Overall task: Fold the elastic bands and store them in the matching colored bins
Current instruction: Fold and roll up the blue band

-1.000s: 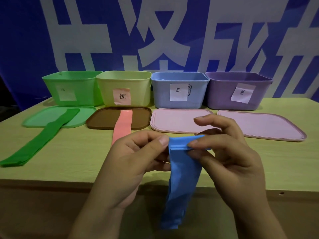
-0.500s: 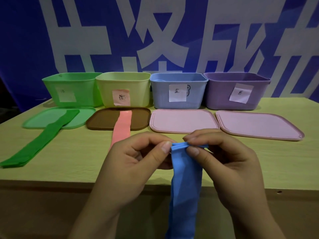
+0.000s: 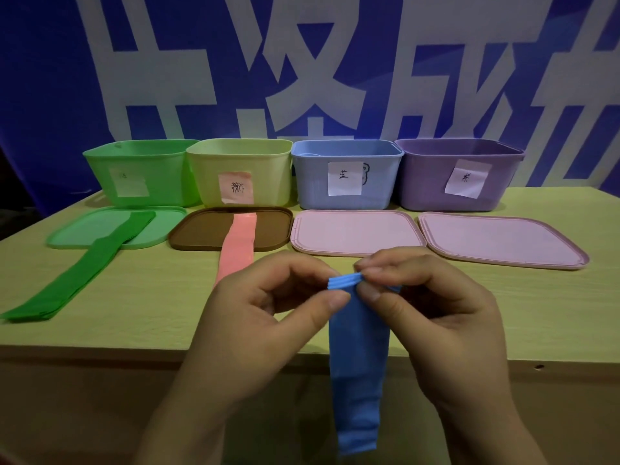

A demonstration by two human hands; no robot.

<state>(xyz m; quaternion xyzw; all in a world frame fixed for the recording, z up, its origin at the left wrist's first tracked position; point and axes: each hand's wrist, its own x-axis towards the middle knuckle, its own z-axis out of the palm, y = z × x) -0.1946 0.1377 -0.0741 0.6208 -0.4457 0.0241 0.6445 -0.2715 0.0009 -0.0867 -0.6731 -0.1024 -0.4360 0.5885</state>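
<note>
A folded blue elastic band (image 3: 359, 364) hangs down past the table's front edge. My left hand (image 3: 265, 327) and my right hand (image 3: 432, 317) both pinch its layered top edge between thumb and fingers. A green band (image 3: 84, 270) lies from the green lid towards the left front. A pink band (image 3: 236, 250) runs from the brown lid forward, its near end hidden behind my left hand. At the back stand the green bin (image 3: 141, 172), yellow bin (image 3: 238, 169) with a pink label, blue bin (image 3: 345, 176) and purple bin (image 3: 459, 176).
Four lids lie flat before the bins: a green lid (image 3: 80, 229), a brown lid (image 3: 201, 229), and two pink lids (image 3: 355, 231), (image 3: 500, 239). The wooden table (image 3: 523, 310) ends just under my hands. A blue and white banner hangs behind.
My right fingers have closed down onto the band's top edge, and both hands now pinch closer together. The band's top shows more stacked layers and it hangs straighter.
</note>
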